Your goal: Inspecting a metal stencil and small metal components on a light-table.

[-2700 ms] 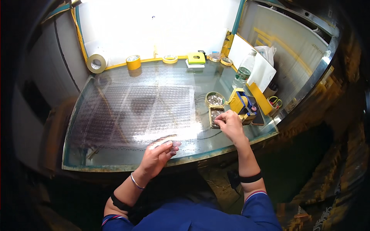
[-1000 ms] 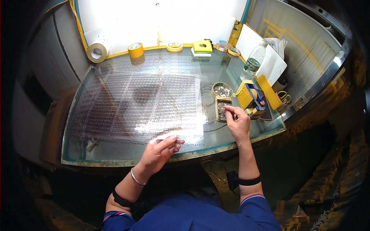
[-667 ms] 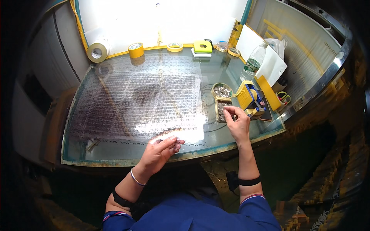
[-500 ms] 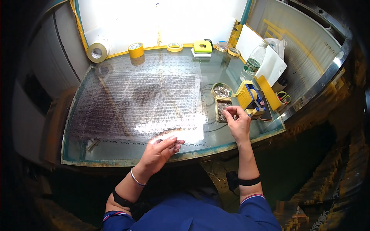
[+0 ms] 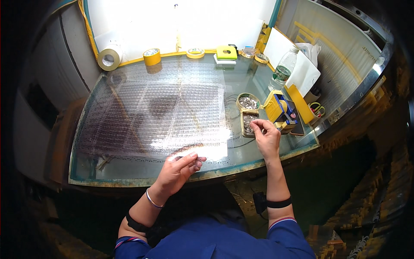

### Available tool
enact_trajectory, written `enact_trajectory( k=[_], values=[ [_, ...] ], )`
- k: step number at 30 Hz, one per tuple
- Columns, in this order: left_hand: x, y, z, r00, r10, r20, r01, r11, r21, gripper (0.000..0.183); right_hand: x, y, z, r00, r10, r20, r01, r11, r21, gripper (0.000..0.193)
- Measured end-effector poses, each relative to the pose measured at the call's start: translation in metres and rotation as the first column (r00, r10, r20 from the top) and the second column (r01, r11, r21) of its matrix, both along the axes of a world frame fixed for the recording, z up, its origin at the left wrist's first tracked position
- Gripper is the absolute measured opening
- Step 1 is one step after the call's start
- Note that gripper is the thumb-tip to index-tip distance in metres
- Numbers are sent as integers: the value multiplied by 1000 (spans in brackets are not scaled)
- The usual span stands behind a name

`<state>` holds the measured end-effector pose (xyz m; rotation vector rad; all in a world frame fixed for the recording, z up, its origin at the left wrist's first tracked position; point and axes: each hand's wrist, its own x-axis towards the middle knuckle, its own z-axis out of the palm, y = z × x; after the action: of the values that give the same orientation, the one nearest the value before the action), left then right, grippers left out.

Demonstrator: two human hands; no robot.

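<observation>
Clear plastic (image 5: 174,158) is gripped in the left hand (image 5: 176,173); the right hand (image 5: 267,137) is pinched over a rectangular container (image 5: 243,125).

The left hand (image 5: 177,172) holds a small clear plastic piece (image 5: 198,165) over the glass table (image 5: 242,153). The right hand (image 5: 268,139) pinches thumb and forefinger together at a rectangular box (image 5: 243,125) of small bits, near a tape dispenser (image 5: 274,105). A patterned sheet (image 5: 146,114) lies left of the box.
</observation>
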<state>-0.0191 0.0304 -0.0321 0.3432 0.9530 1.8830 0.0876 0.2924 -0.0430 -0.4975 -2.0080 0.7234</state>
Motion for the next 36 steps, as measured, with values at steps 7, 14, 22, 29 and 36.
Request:
enact_trajectory(
  k=[7,14,22,29,36],
  values=[
    [0,0,-1,1000,-10,-9,10,1000,-4,20,1,-1,-1,999,-15,31,18,995,-100,10],
    [0,0,0,1000,14,12,-13,1000,-9,23,2,-3,2,999,-13,38,13,1000,-4,10],
    [-1,-1,-4,1000,-11,-8,11,1000,9,21,2,0,0,999,3,38,-5,999,40,10],
    [0,-1,-2,1000,-10,-6,10,1000,4,23,3,1,-1,999,11,47,-13,1000,27,9],
    [0,-2,-1,1000,-3,-3,3,1000,1,22,3,-4,3,999,16,36,-15,1000,-25,11]
  ],
)
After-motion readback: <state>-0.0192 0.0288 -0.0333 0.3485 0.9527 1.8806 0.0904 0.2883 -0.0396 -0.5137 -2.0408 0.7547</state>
